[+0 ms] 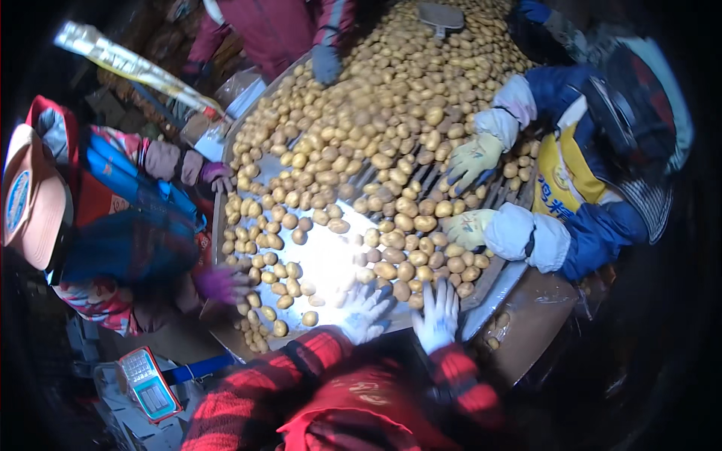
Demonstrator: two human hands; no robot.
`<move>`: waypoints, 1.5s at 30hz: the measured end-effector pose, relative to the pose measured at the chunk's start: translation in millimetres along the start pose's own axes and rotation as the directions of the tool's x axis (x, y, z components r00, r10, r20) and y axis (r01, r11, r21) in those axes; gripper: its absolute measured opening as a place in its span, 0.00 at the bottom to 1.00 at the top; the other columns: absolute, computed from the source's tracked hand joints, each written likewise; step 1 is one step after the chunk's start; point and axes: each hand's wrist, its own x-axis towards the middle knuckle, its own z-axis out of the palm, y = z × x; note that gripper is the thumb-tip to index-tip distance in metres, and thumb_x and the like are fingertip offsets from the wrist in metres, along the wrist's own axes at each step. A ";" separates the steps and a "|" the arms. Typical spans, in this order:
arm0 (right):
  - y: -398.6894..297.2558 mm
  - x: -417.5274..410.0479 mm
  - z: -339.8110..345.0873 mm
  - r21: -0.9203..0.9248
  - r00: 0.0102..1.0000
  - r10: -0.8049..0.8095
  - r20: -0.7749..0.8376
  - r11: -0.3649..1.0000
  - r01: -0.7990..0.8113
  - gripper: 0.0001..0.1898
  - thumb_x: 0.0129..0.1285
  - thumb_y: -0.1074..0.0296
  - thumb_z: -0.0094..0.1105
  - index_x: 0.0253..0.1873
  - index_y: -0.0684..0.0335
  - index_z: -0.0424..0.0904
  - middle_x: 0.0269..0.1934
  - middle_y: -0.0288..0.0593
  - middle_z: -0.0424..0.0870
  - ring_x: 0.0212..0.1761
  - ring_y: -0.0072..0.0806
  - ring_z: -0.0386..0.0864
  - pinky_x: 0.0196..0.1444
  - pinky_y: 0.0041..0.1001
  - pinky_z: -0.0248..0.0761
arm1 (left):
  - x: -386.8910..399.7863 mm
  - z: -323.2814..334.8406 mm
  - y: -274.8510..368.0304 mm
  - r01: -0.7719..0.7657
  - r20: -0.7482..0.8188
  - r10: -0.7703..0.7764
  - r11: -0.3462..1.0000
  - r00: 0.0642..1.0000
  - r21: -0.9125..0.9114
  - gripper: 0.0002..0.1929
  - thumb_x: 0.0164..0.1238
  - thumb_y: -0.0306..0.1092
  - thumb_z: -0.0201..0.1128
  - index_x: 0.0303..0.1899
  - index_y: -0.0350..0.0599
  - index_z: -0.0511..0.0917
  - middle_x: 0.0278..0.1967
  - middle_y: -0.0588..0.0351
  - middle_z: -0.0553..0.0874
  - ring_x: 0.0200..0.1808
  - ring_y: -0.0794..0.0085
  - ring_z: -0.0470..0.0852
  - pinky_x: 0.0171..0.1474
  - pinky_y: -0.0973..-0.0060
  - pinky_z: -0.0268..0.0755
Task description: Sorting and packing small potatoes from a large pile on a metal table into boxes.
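Many potatoes (406,208) lie spread over a sorting table, heaped at the far end and sparser near me. My left hand (364,313), in a white and grey glove, rests spread at the table's near edge beside a brightly lit bare metal patch (321,253). My right hand (437,315), in a whitish glove, reaches over the near edge, its fingertips against potatoes; its fingers are slightly apart and I see nothing held in it. Dark slats (428,169) show between potatoes near the right side.
A co-worker in yellow-green gloves (476,158) handles potatoes at the right; another in purple gloves (223,284) stands left. A third, with a grey-blue glove (326,65), is at the far side. A scoop (441,16) lies on the heap. A scale display (151,386) and cardboard box (530,321) stand nearby.
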 end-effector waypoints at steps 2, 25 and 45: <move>-35.1 38.2 29.6 -0.075 0.990 0.131 -0.051 0.988 -0.135 0.45 0.63 0.38 0.70 0.80 0.55 0.70 0.84 0.57 0.57 0.85 0.73 0.47 0.81 0.71 0.46 | -19.0 -6.3 -25.4 0.149 0.144 -0.159 0.986 0.977 0.077 0.37 0.69 0.58 0.65 0.78 0.62 0.72 0.79 0.39 0.68 0.85 0.38 0.54 0.84 0.33 0.37; -171.1 1.4 25.8 0.162 0.850 -0.275 0.449 0.961 0.225 0.33 0.63 0.51 0.69 0.70 0.60 0.77 0.75 0.56 0.69 0.77 0.58 0.64 0.77 0.60 0.54 | -139.5 -34.1 -96.5 0.182 -0.090 -0.182 0.983 0.979 -0.006 0.30 0.65 0.48 0.68 0.69 0.56 0.81 0.77 0.42 0.70 0.80 0.38 0.61 0.83 0.32 0.42; -109.2 239.2 15.5 0.415 0.821 -0.558 0.123 0.780 0.468 0.28 0.65 0.60 0.70 0.69 0.58 0.81 0.65 0.49 0.82 0.66 0.47 0.80 0.70 0.45 0.72 | 6.9 -54.0 -105.6 -0.151 0.275 -0.359 -0.809 0.892 -0.568 0.29 0.88 0.49 0.57 0.79 0.46 0.66 0.63 0.53 0.81 0.68 0.58 0.81 0.70 0.59 0.78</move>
